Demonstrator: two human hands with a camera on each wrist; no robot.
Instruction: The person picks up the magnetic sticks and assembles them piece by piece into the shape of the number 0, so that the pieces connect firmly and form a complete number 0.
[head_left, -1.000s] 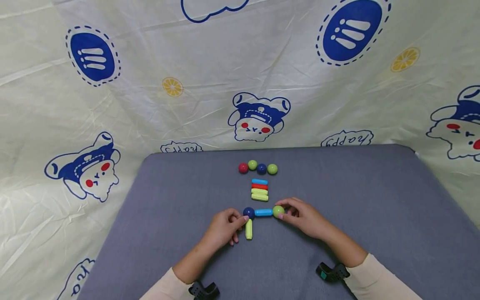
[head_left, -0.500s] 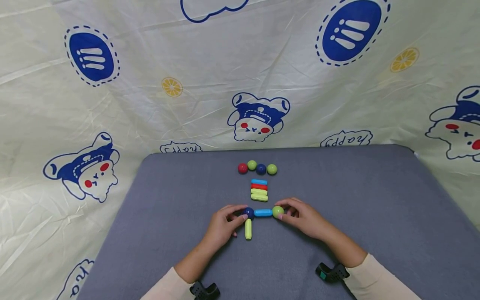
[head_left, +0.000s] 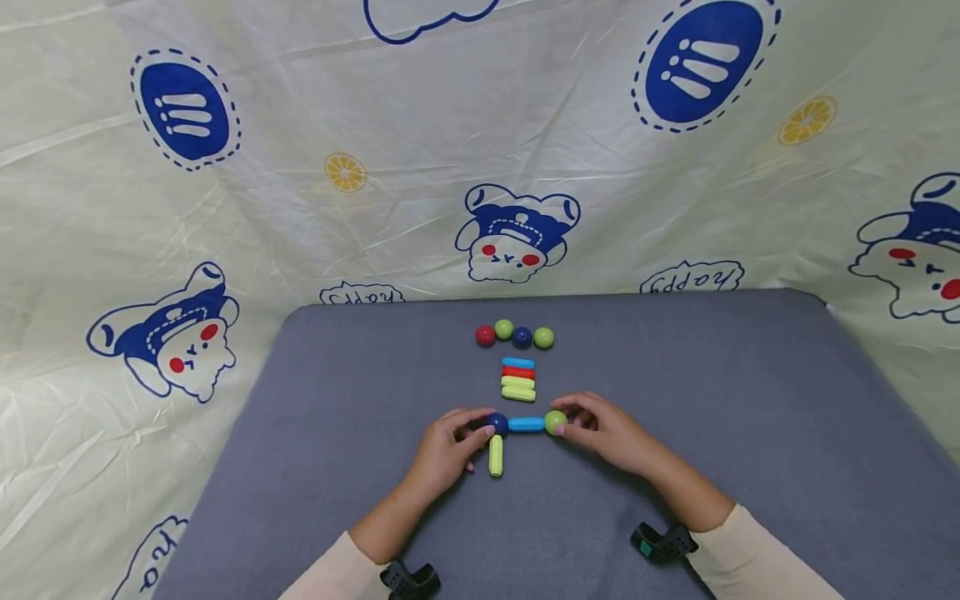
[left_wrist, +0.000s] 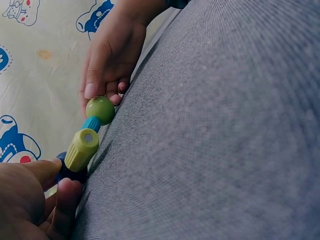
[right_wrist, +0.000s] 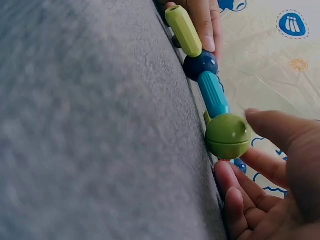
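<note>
On the grey table lies an L of magnetic-looking balls and rods. A blue rod (head_left: 527, 424) joins a dark blue ball (head_left: 498, 422) to a green ball (head_left: 556, 422). From the dark blue ball a yellow-green rod (head_left: 496, 457) points toward the person; its metal end shows in the left wrist view. The left hand (head_left: 441, 454) pinches the dark blue ball between thumb and fingers. At the other end, the right hand (head_left: 618, 435) holds the green ball with thumb and fingers around it. In the right wrist view, the thumb (right_wrist: 270, 125) is right at this ball's side.
Beyond the hands lies a stack-like row of rods: blue (head_left: 518, 363), red (head_left: 518, 372) and yellow-green (head_left: 518, 394). Farther back sit a red ball (head_left: 485, 336), green balls (head_left: 543, 337) and a dark blue ball (head_left: 522, 337). A printed cloth (head_left: 420, 225) hangs behind the table.
The left index finger has come forward onto the far side of the dark blue ball, so that hand now pinches it. The right hand and the joined pieces stay nearly in place.
</note>
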